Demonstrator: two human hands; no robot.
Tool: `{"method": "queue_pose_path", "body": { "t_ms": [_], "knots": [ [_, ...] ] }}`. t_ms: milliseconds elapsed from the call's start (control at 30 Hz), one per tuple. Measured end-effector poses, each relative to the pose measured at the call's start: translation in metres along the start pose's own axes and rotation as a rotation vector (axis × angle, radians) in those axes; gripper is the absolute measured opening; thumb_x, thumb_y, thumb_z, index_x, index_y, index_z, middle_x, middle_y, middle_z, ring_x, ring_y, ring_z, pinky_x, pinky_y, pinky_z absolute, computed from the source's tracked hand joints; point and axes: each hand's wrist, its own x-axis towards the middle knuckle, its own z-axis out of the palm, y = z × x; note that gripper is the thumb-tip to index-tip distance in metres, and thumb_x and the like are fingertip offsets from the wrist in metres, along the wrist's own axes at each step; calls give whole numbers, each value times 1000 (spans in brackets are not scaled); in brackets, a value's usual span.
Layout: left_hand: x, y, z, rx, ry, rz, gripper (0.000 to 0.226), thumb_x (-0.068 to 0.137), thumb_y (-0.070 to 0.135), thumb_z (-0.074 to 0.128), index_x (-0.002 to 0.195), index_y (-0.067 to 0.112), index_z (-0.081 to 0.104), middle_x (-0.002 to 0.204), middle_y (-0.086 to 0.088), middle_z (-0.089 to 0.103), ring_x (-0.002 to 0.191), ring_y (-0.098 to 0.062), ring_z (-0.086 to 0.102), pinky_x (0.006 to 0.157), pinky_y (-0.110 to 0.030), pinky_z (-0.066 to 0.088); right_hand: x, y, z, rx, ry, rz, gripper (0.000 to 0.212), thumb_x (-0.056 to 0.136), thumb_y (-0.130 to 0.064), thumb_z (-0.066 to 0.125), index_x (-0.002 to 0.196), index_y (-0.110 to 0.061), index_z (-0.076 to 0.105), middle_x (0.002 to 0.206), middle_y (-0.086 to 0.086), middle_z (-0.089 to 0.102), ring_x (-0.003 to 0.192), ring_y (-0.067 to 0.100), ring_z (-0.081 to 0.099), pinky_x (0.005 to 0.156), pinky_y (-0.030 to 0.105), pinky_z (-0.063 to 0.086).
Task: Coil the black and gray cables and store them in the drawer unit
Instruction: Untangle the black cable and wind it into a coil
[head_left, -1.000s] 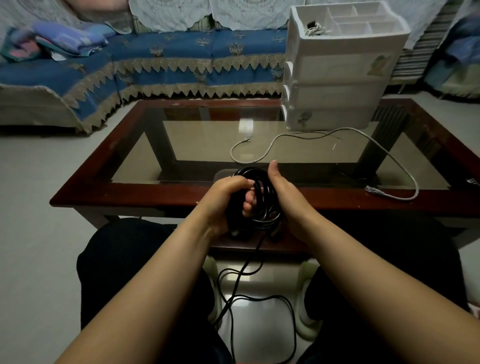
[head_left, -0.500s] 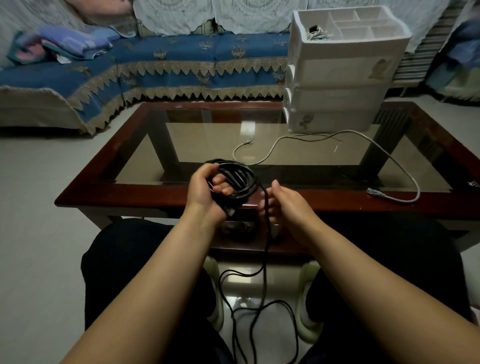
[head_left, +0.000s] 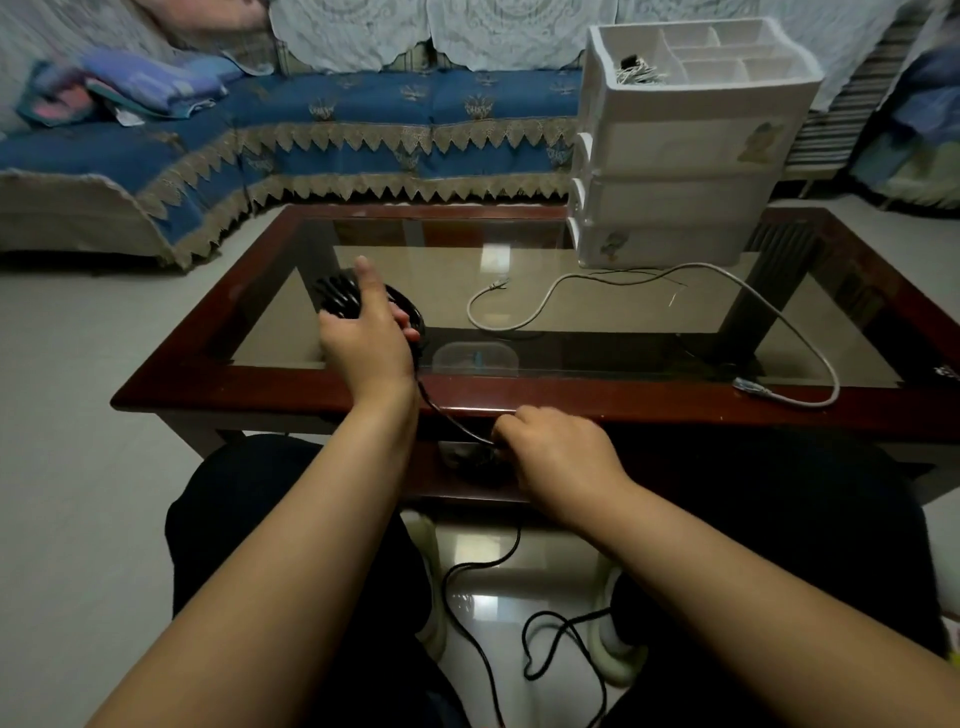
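Observation:
My left hand (head_left: 366, 340) grips a bundle of black cable (head_left: 340, 296) coils over the left part of the glass table. From the coil one strand runs down to my right hand (head_left: 553, 457), which pinches it just below the table's front edge. The loose tail lies in loops on the floor between my feet. The gray cable (head_left: 696, 273) lies uncoiled on the glass, curving from the middle to the front right edge. The white drawer unit (head_left: 680, 156) stands at the table's back right, its top tray open with a small cable bundle inside.
The dark red wooden frame (head_left: 623, 402) of the glass coffee table is right in front of my knees. A blue sofa (head_left: 332, 119) with folded blankets runs along the back. Pale tiled floor lies to the left of the table.
My left hand has carried the black coil up and left over the table. My right hand has dropped lower and slid along the strand, which is now stretched between both hands.

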Motion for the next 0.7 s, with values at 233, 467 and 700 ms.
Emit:
{"method": "queue_pose_path", "body": {
  "t_ms": [233, 467, 700],
  "knots": [
    [1, -18, -11, 392, -411, -59, 35, 89, 49, 57, 78, 16, 51, 52, 5, 56, 40, -3, 54, 44, -20, 46, 12, 18, -56, -115, 166, -224, 29, 90, -24, 50, 119, -24, 56, 112, 0, 54, 107, 23, 49, 92, 39, 30],
    [-21, -17, -4, 548, -888, -278, 68, 76, 77, 32, 69, 13, 54, 56, -2, 57, 46, -12, 53, 54, -26, 46, 28, 30, -72, -35, 176, -265, 24, 94, -38, 44, 108, -24, 58, 96, -1, 55, 85, 17, 48, 74, 31, 31],
    [-39, -15, -3, 262, -990, -541, 86, 84, 74, 5, 78, 8, 59, 45, -1, 46, 36, -10, 40, 41, -20, 36, 41, 51, -66, 140, 174, -16, 39, 93, -54, 42, 97, -19, 60, 99, -7, 49, 77, 14, 50, 61, 29, 37]
  ]
}}
